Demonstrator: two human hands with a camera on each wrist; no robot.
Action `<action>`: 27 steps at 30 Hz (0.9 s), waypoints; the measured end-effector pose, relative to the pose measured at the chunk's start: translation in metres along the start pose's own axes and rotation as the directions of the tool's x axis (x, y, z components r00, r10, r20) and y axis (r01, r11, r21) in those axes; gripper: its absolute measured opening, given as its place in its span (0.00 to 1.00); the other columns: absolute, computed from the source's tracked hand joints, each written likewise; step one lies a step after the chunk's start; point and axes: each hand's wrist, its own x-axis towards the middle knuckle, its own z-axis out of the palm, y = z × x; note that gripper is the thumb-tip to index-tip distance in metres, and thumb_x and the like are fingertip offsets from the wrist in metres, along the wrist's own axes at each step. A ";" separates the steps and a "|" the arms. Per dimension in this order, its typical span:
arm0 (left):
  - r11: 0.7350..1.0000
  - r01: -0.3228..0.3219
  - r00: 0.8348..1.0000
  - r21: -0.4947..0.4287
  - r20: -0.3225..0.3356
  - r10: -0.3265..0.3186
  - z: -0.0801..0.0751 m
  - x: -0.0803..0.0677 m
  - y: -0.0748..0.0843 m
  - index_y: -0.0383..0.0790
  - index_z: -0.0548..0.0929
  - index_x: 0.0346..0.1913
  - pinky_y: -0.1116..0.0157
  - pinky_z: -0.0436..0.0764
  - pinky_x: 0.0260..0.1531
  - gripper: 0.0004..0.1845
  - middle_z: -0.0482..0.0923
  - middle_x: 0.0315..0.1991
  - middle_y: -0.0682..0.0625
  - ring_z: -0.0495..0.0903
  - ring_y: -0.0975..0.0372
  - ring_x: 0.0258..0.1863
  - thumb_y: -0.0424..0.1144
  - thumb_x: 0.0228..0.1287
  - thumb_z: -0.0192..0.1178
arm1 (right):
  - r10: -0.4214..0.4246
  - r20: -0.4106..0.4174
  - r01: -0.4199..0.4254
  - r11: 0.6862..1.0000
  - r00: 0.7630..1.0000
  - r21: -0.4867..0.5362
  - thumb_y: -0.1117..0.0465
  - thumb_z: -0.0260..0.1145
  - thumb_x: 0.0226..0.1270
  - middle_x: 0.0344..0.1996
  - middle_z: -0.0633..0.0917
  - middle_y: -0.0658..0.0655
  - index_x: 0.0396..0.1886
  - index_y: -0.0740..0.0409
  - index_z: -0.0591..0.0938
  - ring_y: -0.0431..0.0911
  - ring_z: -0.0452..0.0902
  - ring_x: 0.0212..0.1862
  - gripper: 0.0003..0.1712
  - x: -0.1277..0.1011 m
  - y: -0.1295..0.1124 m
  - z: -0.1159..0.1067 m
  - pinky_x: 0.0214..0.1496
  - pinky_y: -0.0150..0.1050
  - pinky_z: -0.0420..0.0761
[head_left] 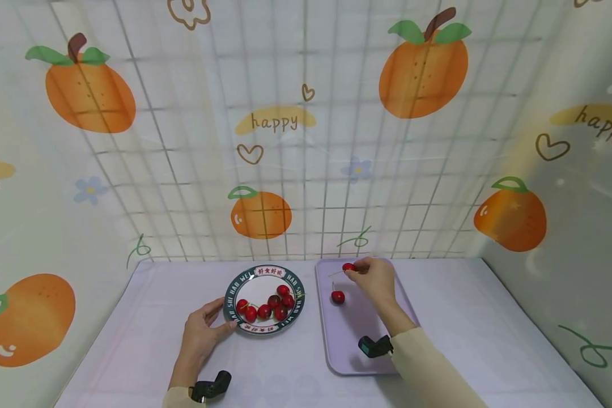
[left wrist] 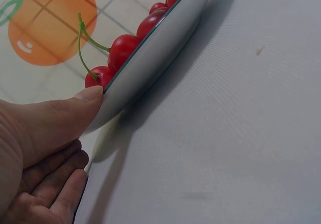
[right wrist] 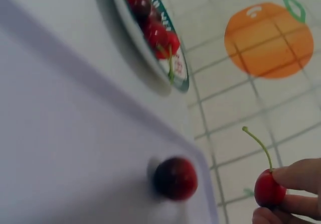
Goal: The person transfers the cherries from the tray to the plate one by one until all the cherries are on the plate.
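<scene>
- Right hand (head_left: 374, 277) has its fingertips (right wrist: 296, 176) pinched around a small cherry (right wrist: 269, 190). It's glossy bright red, round, with a thin green stem curving up and away from the fingers. It's held over the far end of the lilac tray (head_left: 382, 351).
- Second cherry (right wrist: 175, 178) is lying on that tray just below the hand, darker red. It's pretty blurry in the right wrist view, and I can't make out its stem there.
- Left hand (head_left: 201, 334) isn't gripping anything. The thumb (left wrist: 65, 116) is pressed flat against the near-left rim of the plate (left wrist: 150, 58), and the other fingers are loosely curled under on the tablecloth (head_left: 469, 317).
- The plate is white with a dark green band and lettering round the edge. It holds a bunch of red cherries (head_left: 267, 306), about seven, clustered toward the near side, a couple darker than the rest. Stems stick up over the rim in the left wrist view.
- Hidden stuff: the left wrist view only shows the plate's underside and edge, so most of the fruit is cut off there. The near end of the tray is partly covered by the right forearm and the black wrist camera mount (head_left: 374, 346).
- Plate and tray sit side by side, close but not touching.
</scene>
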 end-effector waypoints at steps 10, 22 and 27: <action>1.000 -0.001 1.000 0.015 -0.004 0.001 -0.001 -0.001 0.002 0.38 0.78 0.71 0.51 0.72 0.75 0.39 0.72 0.74 0.39 0.69 0.43 0.75 0.30 0.54 0.80 | -0.021 0.031 0.020 0.999 0.999 0.032 0.61 0.81 0.59 0.32 0.91 0.59 0.41 0.65 0.90 0.54 0.89 0.39 0.14 -0.004 -0.038 0.020 0.44 0.52 0.88; 1.000 0.027 1.000 0.003 -0.002 -0.027 -0.002 -0.001 0.000 0.39 0.78 0.71 0.50 0.72 0.76 0.40 0.72 0.74 0.38 0.69 0.42 0.75 0.30 0.53 0.80 | -0.078 0.075 0.073 0.994 0.994 0.079 0.64 0.81 0.60 0.33 0.91 0.59 0.42 0.66 0.90 0.50 0.88 0.36 0.13 -0.017 -0.070 0.056 0.36 0.42 0.92; 1.000 0.016 1.000 0.003 0.006 -0.016 -0.001 0.001 0.002 0.39 0.78 0.72 0.49 0.71 0.76 0.40 0.72 0.74 0.39 0.69 0.43 0.75 0.31 0.54 0.80 | -0.108 0.091 0.102 0.992 0.990 0.071 0.63 0.81 0.60 0.32 0.91 0.57 0.41 0.64 0.90 0.48 0.87 0.34 0.12 -0.020 -0.079 0.067 0.36 0.41 0.92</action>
